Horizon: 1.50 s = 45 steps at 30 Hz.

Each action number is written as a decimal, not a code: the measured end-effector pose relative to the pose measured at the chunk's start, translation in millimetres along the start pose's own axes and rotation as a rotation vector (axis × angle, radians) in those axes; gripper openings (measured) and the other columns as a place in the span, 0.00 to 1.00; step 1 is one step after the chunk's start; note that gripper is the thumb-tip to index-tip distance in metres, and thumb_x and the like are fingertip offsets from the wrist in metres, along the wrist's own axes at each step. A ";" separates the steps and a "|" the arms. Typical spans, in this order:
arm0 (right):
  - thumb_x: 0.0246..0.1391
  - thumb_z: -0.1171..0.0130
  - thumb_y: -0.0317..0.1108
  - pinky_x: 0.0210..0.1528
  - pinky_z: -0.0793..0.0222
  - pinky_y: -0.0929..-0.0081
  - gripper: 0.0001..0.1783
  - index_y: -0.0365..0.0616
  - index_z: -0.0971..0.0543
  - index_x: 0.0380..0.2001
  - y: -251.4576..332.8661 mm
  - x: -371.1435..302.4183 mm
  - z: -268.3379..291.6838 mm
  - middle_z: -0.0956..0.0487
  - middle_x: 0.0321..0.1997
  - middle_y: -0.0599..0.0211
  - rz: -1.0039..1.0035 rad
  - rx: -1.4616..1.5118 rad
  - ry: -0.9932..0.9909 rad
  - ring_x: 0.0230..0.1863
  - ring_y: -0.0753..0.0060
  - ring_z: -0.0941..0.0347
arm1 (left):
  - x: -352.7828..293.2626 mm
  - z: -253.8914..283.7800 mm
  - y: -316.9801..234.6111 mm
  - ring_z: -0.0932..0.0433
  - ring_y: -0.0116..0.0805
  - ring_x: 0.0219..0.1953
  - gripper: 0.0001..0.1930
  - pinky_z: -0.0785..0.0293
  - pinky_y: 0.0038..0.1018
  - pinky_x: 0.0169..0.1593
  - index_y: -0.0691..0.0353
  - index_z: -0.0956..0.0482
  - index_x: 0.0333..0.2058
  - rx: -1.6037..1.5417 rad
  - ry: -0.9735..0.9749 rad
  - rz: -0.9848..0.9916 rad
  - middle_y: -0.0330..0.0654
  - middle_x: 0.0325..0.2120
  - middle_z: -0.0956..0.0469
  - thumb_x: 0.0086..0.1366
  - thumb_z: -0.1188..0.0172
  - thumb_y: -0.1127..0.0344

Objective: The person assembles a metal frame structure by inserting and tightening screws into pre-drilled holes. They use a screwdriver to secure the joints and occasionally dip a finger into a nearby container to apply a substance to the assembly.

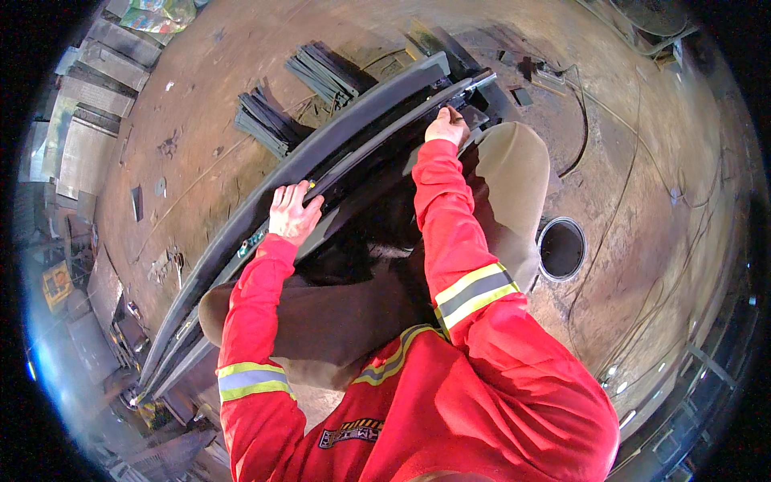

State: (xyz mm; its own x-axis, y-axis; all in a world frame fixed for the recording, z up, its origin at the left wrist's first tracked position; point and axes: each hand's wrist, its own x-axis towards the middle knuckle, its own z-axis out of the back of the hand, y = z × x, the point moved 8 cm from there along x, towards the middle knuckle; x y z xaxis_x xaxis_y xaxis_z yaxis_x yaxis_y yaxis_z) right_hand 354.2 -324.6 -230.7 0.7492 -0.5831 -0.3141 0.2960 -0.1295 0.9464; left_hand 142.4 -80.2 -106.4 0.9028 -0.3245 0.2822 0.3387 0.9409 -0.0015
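Two long dark metal bars lie side by side in front of my knees, a far bar (361, 114) and a nearer bar (384, 138), running from lower left to upper right. My left hand (295, 214) lies on the nearer bar about midway, its fingers stretched out and the thumb apart. A small yellow bit shows at its fingertips; its kind is unclear. Close to the upper right end of the bars, my right hand (446, 128) has its fingers curled together against the nearer bar. Whatever they pinch, if anything, is hidden.
Beyond the bars, two bundles of flat metal strips (267, 120) lie on the stained floor (201, 104). A round dark-mouthed container (562, 249) stands right of my knee. Cables (634, 149) trail over the floor at right. Metal blocks (90, 154) line the left side.
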 end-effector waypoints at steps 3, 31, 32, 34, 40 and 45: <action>0.54 0.39 0.27 0.43 0.29 0.75 0.07 0.38 0.20 0.37 3.5 -4.7 -1.6 0.19 0.34 0.64 -0.066 0.056 0.029 0.35 0.70 0.24 | -1.6 -1.6 1.5 0.27 0.45 0.42 0.16 0.32 0.41 0.45 0.52 0.20 0.34 -0.002 0.009 0.008 0.47 0.42 0.27 0.42 0.33 0.67; 0.53 0.39 0.29 0.25 0.31 0.76 0.06 0.42 0.19 0.35 -87.2 35.5 -42.9 0.21 0.27 0.69 -0.664 0.606 0.578 0.22 0.74 0.28 | 0.4 1.9 3.0 0.27 0.46 0.40 0.15 0.31 0.41 0.44 0.52 0.20 0.33 -0.018 -0.011 0.022 0.48 0.41 0.27 0.41 0.34 0.68; 0.53 0.39 0.29 0.25 0.31 0.76 0.07 0.42 0.19 0.36 -92.8 42.3 -41.7 0.21 0.27 0.68 -0.717 0.619 0.614 0.23 0.74 0.28 | 2.5 1.3 1.1 0.27 0.46 0.40 0.15 0.31 0.41 0.44 0.52 0.20 0.33 -0.021 -0.023 0.009 0.48 0.41 0.27 0.41 0.34 0.68; 0.58 0.43 0.37 0.28 0.28 0.69 0.09 0.50 0.20 0.40 -95.6 50.3 -40.1 0.21 0.30 0.67 -0.689 0.601 0.672 0.28 0.68 0.25 | 6.0 1.3 -0.9 0.27 0.46 0.41 0.15 0.31 0.41 0.44 0.52 0.20 0.33 -0.028 -0.019 0.014 0.48 0.41 0.27 0.41 0.34 0.68; 0.55 0.40 0.32 0.23 0.30 0.72 0.07 0.48 0.20 0.38 -74.8 37.5 -28.2 0.21 0.28 0.67 -0.466 0.471 0.410 0.23 0.72 0.26 | 4.2 1.1 1.6 0.27 0.46 0.41 0.16 0.32 0.42 0.44 0.52 0.20 0.33 -0.037 -0.008 0.016 0.48 0.41 0.27 0.41 0.34 0.68; 0.47 0.36 0.19 0.20 0.35 0.82 0.07 0.36 0.23 0.30 -39.4 13.7 -17.8 0.24 0.22 0.68 -0.352 0.512 0.198 0.17 0.80 0.33 | 7.0 6.8 -0.8 0.27 0.48 0.39 0.13 0.30 0.41 0.43 0.54 0.19 0.31 -0.056 -0.026 0.026 0.48 0.40 0.27 0.41 0.35 0.70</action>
State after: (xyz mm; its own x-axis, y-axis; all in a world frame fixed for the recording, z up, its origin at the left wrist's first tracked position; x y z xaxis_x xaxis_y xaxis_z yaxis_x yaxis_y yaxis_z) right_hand 363.3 -313.2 -273.6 0.7686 -0.2832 -0.5737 0.2606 -0.6803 0.6851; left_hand 146.7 -82.6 -97.9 0.9043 -0.2971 0.3066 0.3306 0.9417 -0.0625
